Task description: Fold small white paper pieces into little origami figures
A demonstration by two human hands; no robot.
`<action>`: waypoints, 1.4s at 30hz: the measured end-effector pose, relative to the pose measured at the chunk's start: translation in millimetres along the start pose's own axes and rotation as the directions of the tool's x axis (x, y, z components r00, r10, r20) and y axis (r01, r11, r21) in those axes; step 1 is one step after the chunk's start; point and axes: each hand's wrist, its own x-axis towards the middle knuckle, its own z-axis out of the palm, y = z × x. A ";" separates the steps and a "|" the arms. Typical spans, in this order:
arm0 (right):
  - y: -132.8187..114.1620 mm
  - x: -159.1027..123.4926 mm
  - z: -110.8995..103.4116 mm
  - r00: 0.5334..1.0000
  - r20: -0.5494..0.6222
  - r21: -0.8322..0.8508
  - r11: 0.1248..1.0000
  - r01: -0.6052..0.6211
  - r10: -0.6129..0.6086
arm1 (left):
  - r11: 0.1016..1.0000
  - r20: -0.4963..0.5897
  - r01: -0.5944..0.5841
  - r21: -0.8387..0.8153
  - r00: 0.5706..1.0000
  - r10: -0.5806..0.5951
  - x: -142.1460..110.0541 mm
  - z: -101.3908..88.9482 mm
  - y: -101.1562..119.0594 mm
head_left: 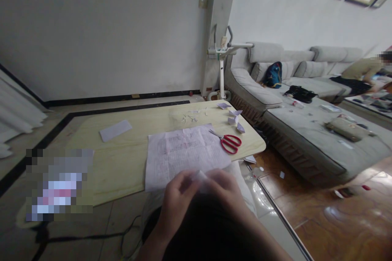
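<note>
Close to my body, my left hand (181, 189) and my right hand (223, 183) come together with fingers pinched on a small piece of white paper (200, 176). Its shape is blurred and partly covered by my fingers. Just past my hands, a large creased sheet of paper with writing (183, 149) lies on the pale wooden table (122, 163). Red-handled scissors (228, 142) rest at the sheet's right edge, blades pointing left. Behind them sit several small folded paper pieces (234, 120). Thin paper scraps (191, 118) are scattered near the far edge.
A folded paper strip (115, 130) lies on the table's left part, with a blurred-out object (58, 187) at the left end. To the right stands a grey sofa (306, 138) with bags on it; a person (361, 73) sits farther back. A cable (88, 236) runs below the table.
</note>
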 end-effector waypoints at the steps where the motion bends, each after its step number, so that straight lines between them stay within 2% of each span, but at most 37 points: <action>1: 0.1 -0.3 0.4 1.000 0.010 0.015 1.000 -0.003 0.003 | 1.000 -0.004 -0.020 0.020 1.000 0.020 -0.7 -0.4 1.2; 6: -7.0 0.3 -4.4 0.996 0.017 -0.116 0.990 0.085 -0.084 | 0.972 0.088 -0.162 0.172 0.985 0.149 -5.3 -2.2 9.9; 9: -11.8 0.2 -6.5 0.994 0.040 -0.169 0.979 0.111 -0.106 | 0.955 0.122 -0.214 0.206 0.974 0.192 -6.9 -2.6 13.4; 16: -7.5 -4.5 -2.1 0.995 -0.033 -0.158 0.983 0.091 -0.097 | 0.967 0.121 -0.191 0.171 0.978 0.171 -9.4 -1.5 15.9; 27: -2.6 -9.3 3.8 0.989 -0.138 0.016 0.998 0.056 -0.053 | 0.986 0.069 -0.127 0.106 0.990 0.120 -14.6 5.8 20.0; 34: -8.2 -9.7 2.0 0.995 -0.077 0.005 0.998 0.067 -0.066 | 0.955 0.103 -0.224 0.196 0.973 0.207 -15.5 2.2 21.1; 42: -8.3 -10.5 0.9 0.994 -0.093 -0.024 0.998 0.058 -0.060 | 0.909 0.123 -0.322 0.265 0.946 0.299 -13.7 0.7 21.9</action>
